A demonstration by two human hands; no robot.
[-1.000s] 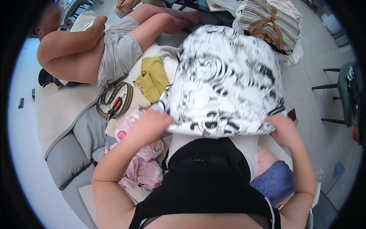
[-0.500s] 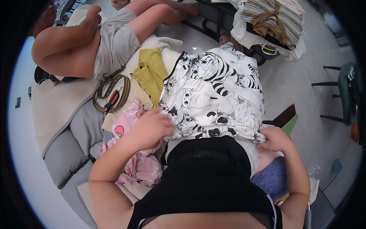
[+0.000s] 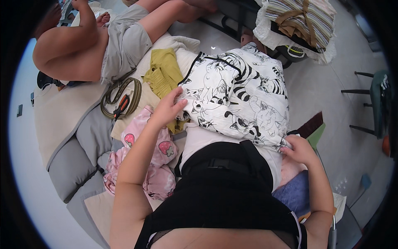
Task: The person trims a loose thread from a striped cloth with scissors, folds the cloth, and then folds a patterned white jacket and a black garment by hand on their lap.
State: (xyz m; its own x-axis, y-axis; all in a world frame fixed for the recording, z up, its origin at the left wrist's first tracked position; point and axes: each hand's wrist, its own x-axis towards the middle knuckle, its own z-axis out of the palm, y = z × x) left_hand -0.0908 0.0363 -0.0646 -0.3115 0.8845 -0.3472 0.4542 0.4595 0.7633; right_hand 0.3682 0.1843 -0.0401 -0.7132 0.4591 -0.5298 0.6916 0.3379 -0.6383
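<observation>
A white garment [image 3: 261,97] with black cat drawings and black edging is spread over my lap and legs. Its left part is folded over toward the middle, showing a black-trimmed edge. My left hand [image 3: 169,108] grips the cloth at the left side, fingertips and thumb closed on it. At the near right corner my right hand [image 3: 299,149] pinches the same garment. Under its near edge, white cloth [image 3: 203,139] shows over my lap. Left of my lap lies pink strawberry-print clothing [image 3: 159,178]. An olive-yellow garment [image 3: 163,74] lies beyond my left hand.
A coiled green belt [image 3: 134,97] and orange-black pliers-like tool [image 3: 122,106] lie on the grey sofa [image 3: 70,166]. Another person [image 3: 70,54] sits far left. Folded clothes [image 3: 294,20] are piled far right. A brush [image 3: 313,126] and green chair [image 3: 377,103] stand right.
My left hand has moved away from my body and taken the garment's left side, which is now folded rightward. White cloth over my lap is more exposed. My right hand keeps its hold.
</observation>
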